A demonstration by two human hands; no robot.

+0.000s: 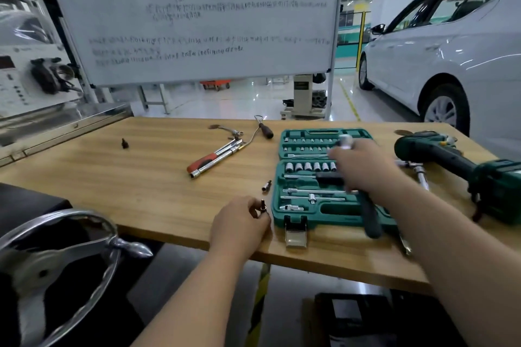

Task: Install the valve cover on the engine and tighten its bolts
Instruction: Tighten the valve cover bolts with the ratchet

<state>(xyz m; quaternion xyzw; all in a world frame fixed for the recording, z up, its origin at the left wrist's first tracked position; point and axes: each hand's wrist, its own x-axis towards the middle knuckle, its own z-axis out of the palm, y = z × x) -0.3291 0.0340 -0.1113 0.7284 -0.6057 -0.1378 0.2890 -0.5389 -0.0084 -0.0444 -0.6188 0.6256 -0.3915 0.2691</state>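
At the near table edge (head view): the left hand (239,225) rests on the wooden table (141,191), pinching a small dark bolt (262,205) upright in its fingertips.
Right hand: the right hand (363,166), blurred, has its fingers curled round a ratchet (370,217). The chrome head shows above the hand and the dark handle slants down over the socket case (310,217).
Case position: open, flat, just beside the near edge, its latch on the wood.
Right edge: a green drill (451,158) lies there, its battery cut by the frame.
Open room: bare wood left of the red-handled wrench (217,159), bearing one loose bolt (124,143).
Beyond the far edge: a whiteboard (197,22) and a white car (451,51).
Writing: the whiteboard handwriting is too faint to read, and no brand is legible.
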